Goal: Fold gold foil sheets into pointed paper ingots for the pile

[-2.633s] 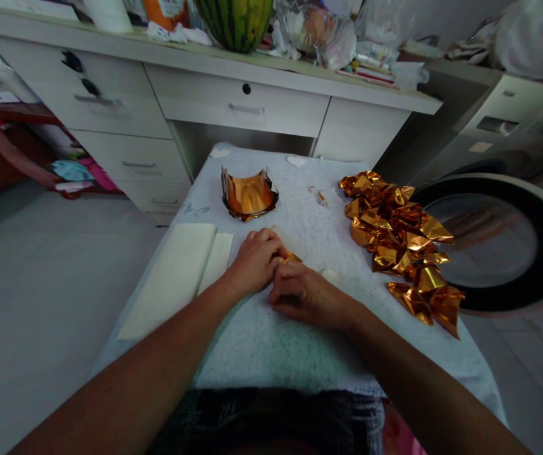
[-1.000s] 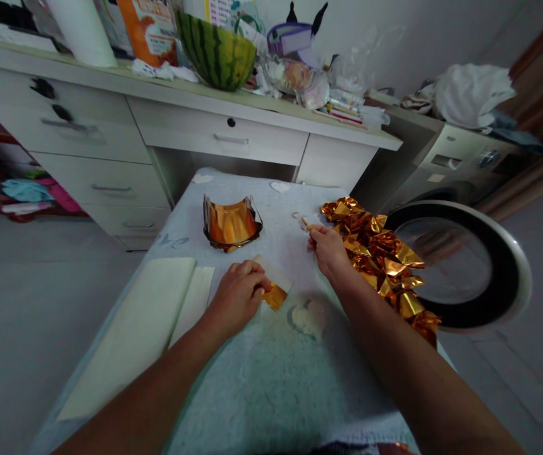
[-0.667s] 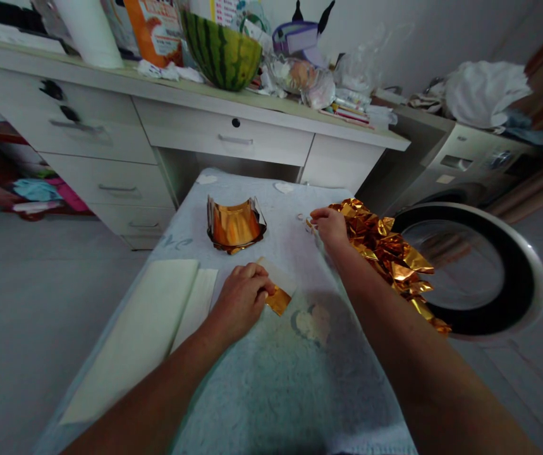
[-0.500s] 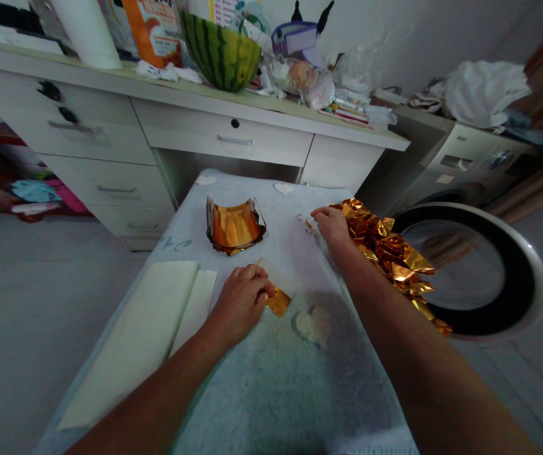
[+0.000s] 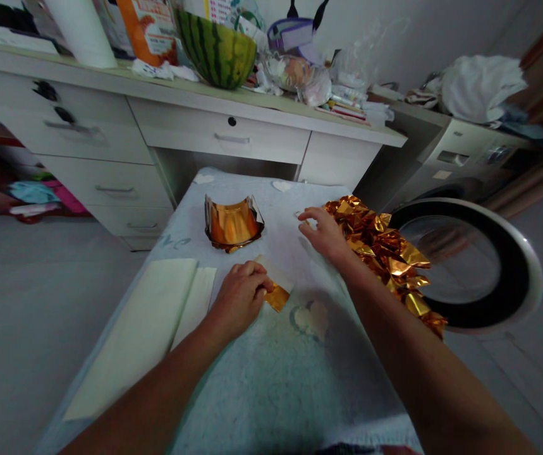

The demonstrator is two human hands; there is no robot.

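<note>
My left hand [image 5: 243, 296] is closed on a small sheet, pale on its upper part and gold foil [image 5: 278, 297] at its lower corner, over the cloth-covered table [image 5: 271, 373]. Farther right, my right hand [image 5: 321, 232] hovers above the cloth, its thumb and fingers apart with nothing visible between them. Beside it lies a heap of crumpled gold foil pieces [image 5: 385, 253] along the table's right edge. A curved stack of gold foil sheets [image 5: 233, 224] stands beyond my left hand.
Folded pale paper [image 5: 138, 335] lies on the left of the table. Behind stands a white drawer desk [image 5: 224, 129] bearing a watermelon half [image 5: 217, 50] and bags. At the right is a washing machine with its round door [image 5: 527, 265] open.
My right hand has opened its fingers and shifted slightly left, over the small bits on the cloth. My left hand keeps its hold on the sheet. The view has shifted slightly.
</note>
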